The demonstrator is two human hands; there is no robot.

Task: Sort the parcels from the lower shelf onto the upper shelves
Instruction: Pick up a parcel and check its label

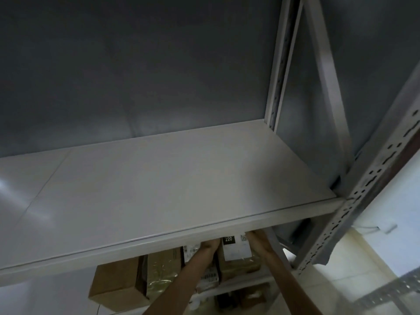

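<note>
Both my arms reach under the front lip of the white upper shelf (pixel 172 178) to the lower shelf. My left hand (pixel 210 245) and my right hand (pixel 255 238) sit on either side of a brown parcel (pixel 237 248) that carries a white label with a black "220" patch. The fingers of both hands are hidden behind the shelf lip and the parcel, so the grip itself does not show. More brown parcels stand on the lower shelf: a cardboard box (pixel 116 283) at the left and a tape-wrapped one (pixel 163 269) beside it.
A slotted metal upright (pixel 368 189) stands at the front right, another upright (pixel 279 71) at the back right. A grey wall (pixel 136 64) backs the rack. Further parcels (pixel 241 298) lie on a shelf below. Pale floor tiles (pixel 354 269) show to the right.
</note>
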